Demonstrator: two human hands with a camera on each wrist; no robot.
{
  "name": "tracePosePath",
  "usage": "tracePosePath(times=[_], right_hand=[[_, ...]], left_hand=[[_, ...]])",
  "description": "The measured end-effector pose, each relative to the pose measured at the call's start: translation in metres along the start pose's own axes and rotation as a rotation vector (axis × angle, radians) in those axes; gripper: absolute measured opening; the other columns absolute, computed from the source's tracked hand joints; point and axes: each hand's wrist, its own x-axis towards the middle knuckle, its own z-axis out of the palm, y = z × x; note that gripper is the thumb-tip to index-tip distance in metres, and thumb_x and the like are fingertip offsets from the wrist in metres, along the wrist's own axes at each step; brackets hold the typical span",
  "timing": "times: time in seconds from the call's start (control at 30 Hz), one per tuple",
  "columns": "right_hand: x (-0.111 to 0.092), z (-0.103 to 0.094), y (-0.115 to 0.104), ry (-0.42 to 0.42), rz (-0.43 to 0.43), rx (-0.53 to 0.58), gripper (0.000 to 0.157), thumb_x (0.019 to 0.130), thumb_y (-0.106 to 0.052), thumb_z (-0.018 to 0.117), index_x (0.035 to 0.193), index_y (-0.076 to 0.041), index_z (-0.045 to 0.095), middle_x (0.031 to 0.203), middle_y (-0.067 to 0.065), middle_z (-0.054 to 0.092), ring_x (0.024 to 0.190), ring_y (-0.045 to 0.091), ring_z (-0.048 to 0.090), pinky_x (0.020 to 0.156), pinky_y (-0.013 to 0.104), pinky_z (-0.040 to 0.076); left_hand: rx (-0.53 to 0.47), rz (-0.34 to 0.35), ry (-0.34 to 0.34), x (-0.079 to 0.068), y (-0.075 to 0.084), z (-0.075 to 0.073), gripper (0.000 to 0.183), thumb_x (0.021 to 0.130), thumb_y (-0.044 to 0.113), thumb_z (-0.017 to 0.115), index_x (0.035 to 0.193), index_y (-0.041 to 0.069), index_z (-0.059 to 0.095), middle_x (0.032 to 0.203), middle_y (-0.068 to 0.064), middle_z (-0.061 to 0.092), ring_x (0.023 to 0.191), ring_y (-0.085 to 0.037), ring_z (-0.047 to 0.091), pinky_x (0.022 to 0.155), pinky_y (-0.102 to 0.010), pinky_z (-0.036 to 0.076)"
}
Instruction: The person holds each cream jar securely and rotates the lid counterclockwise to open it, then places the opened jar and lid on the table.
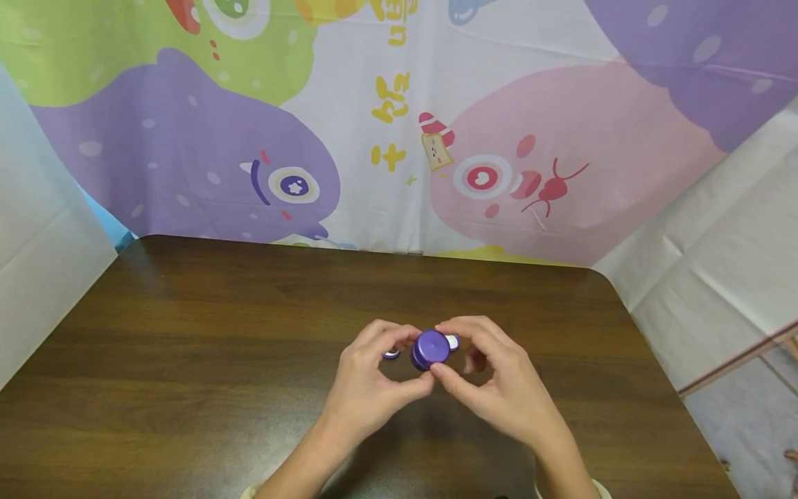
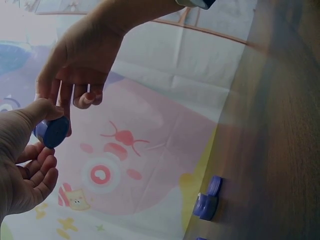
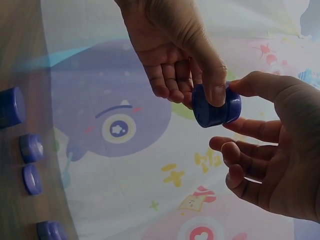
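Over the table, both hands hold a small round purple jar [image 1: 431, 348] with a smooth, shiny top facing the head camera. My left hand [image 1: 368, 378] pinches its left side between thumb and index finger. The right hand [image 1: 505, 378] grips the opposite side with thumb and index fingertip. In the right wrist view, the left thumb lies across the jar's wall [image 3: 207, 112], while the right fingertips are at its other end. The remaining fingers of the right hand [image 3: 275, 145] are loosely bent beneath, clear of the jar.
Several small purple round pieces stand on the brown table, among them a taller one [image 3: 11, 107], a white-topped one [image 3: 32, 148] and a ring-like one [image 3: 32, 180]. A cartoon-print cloth [image 1: 399, 208] hangs behind the table, with white sheets [image 1: 717, 242] at the sides.
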Motion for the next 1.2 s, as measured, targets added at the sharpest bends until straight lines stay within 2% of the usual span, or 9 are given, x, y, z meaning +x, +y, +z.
tracePosePath(times=[0.27,0.5,0.67,0.83,1.03,1.2], right_hand=[[-0.0002,-0.0020,-0.0009,0.011,0.030,0.012,0.045,0.074,-0.016,0.079,0.116,-0.017,0.060,0.110,-0.003,0.061,0.064,0.009,0.050,0.057,0.017,0.043],[0.0010,-0.0008,-0.0001,0.026,0.014,0.013,0.038,0.072,-0.016,0.080,0.107,-0.015,0.063,0.107,-0.003,0.062,0.064,0.007,0.050,0.056,0.018,0.044],[0.0001,-0.0003,0.0001,-0.008,-0.001,0.010,0.037,0.077,-0.013,0.076,0.111,-0.016,0.062,0.108,-0.003,0.062,0.063,0.008,0.049,0.056,0.019,0.043],[-0.0006,-0.0022,-0.0007,-0.008,0.028,0.005,0.044,0.076,-0.015,0.077,0.117,-0.017,0.060,0.111,-0.003,0.061,0.064,0.007,0.049,0.057,0.017,0.043],[0.0000,-0.0021,-0.0002,0.018,0.035,0.018,0.041,0.072,-0.016,0.081,0.108,-0.016,0.062,0.108,-0.003,0.062,0.065,0.008,0.050,0.056,0.016,0.043],[0.0000,-0.0004,0.0012,0.004,0.003,0.012,0.037,0.075,-0.014,0.078,0.109,-0.016,0.063,0.106,-0.003,0.062,0.064,0.006,0.049,0.056,0.017,0.043]], left_hand=[[0.004,0.007,-0.001,-0.0001,-0.0006,0.0005,0.036,0.061,0.015,0.083,0.094,0.012,0.068,0.088,0.004,0.063,0.082,-0.006,0.057,0.070,-0.022,0.051],[0.003,0.000,-0.008,0.0002,-0.0001,0.0004,0.037,0.060,0.015,0.084,0.094,0.012,0.069,0.088,0.004,0.063,0.082,-0.006,0.056,0.070,-0.021,0.050],[0.002,-0.006,-0.007,0.0000,0.0000,0.0008,0.035,0.061,0.014,0.083,0.093,0.011,0.069,0.087,0.004,0.063,0.081,-0.006,0.056,0.070,-0.021,0.050],[0.003,0.001,-0.005,0.0000,-0.0003,0.0007,0.035,0.061,0.015,0.083,0.093,0.012,0.069,0.087,0.004,0.063,0.081,-0.006,0.056,0.070,-0.021,0.050],[0.003,-0.004,-0.003,0.0001,-0.0003,0.0006,0.036,0.061,0.015,0.083,0.093,0.012,0.069,0.088,0.005,0.063,0.081,-0.005,0.056,0.070,-0.021,0.050],[0.004,0.005,0.004,-0.0001,-0.0007,0.0007,0.035,0.061,0.014,0.083,0.093,0.012,0.069,0.087,0.005,0.063,0.081,-0.005,0.056,0.069,-0.021,0.050]])
